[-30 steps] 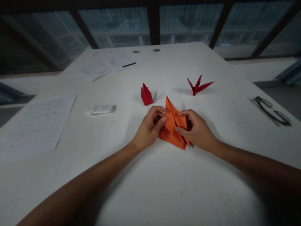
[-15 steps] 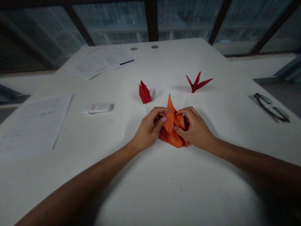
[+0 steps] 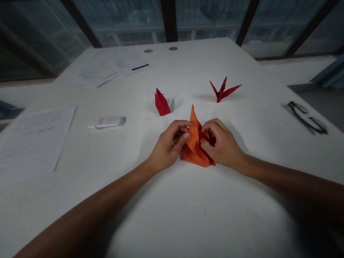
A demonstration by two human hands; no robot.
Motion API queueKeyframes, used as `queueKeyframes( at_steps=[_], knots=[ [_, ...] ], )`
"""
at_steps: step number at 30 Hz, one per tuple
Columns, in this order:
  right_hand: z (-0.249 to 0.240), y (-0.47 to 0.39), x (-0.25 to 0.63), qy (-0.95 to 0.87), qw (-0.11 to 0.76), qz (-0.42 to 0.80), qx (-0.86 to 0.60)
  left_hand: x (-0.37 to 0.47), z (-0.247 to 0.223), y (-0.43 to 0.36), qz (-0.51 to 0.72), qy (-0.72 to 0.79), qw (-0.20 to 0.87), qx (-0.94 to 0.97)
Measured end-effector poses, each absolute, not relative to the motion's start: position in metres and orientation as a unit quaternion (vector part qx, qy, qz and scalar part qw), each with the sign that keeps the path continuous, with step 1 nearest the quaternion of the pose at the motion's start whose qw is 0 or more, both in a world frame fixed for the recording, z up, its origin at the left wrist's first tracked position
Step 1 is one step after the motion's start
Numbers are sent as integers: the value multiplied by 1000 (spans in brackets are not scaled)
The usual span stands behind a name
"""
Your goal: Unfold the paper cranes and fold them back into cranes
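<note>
A partly folded sheet of orange origami paper (image 3: pixel 194 152) stands on the table between my hands, one pointed tip sticking up. My left hand (image 3: pixel 172 143) pinches its left side, thumb and index finger on the flap below the tip. On the other side, my right hand (image 3: pixel 221 143) has its thumb and fingers closed on the right-hand folds and covers much of them. Just beyond my left hand sits a red folded paper figure (image 3: pixel 162 103). A second red paper figure (image 3: pixel 222 91), with several spread points, stands farther back to the right.
The white table (image 3: pixel 166 222) carries printed sheets (image 3: pixel 37 138) at left and more papers (image 3: pixel 107 68) with a black strip (image 3: pixel 140 67) at the back left. A white tube-like item (image 3: pixel 109 122) lies left of centre. Black-framed glasses (image 3: pixel 306 117) rest near the right edge.
My right fingers have closed over the right folds, and the orange flap that showed there is now mostly hidden. My left hand keeps its pinch. The whole view has shifted slightly.
</note>
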State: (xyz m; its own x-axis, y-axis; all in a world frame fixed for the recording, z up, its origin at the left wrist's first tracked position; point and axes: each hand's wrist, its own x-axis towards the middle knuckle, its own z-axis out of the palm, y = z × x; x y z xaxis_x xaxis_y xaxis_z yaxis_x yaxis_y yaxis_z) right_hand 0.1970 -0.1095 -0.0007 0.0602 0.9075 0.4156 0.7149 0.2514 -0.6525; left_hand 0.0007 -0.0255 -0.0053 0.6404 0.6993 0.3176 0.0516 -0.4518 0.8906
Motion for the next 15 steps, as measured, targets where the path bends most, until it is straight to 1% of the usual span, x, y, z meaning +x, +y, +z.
queueKeyframes(
  at_steps=[6, 8, 11, 13, 15],
  knots=[
    [-1, -106, 201, -624, 487, 146, -593, 3, -1, -25, 350, 293, 387, 801],
    [-2, -106, 202, -596, 514, 165, -595, 3, -2, -25, 355, 307, 384, 795],
    [-4, -106, 203, -566, 532, 214, -593, 4, -2, -24, 364, 317, 381, 788],
    [-5, -107, 202, -556, 537, 245, -585, 3, -2, -25, 369, 317, 343, 803],
    [-5, -109, 201, -555, 542, 258, -576, 3, -1, -27, 371, 309, 283, 829]
  ],
)
